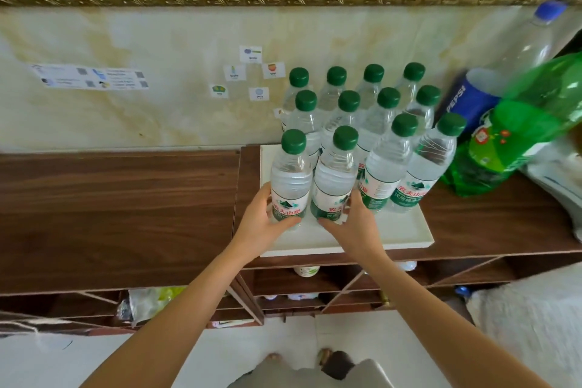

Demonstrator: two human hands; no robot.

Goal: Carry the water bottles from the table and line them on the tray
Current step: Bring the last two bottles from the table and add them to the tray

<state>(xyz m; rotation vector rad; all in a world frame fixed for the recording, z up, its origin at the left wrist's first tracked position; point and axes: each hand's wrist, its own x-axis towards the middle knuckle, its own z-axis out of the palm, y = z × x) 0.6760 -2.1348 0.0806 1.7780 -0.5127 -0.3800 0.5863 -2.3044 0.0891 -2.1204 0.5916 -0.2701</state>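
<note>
Placement step: left hand [264, 224] and right hand [352, 227] each grip a clear green-capped plastic water bottle [291, 179], standing at 7 o'clock on white rectangular tray [406, 230]. Next: release, keeping row straight.

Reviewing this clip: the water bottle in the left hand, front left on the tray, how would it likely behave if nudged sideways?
The water bottle looks full, so probably heavy for its size. It is tall and narrow, so a push near the green cap might tip it against its neighbour. The left hand grips low, which likely steadies it.
</note>
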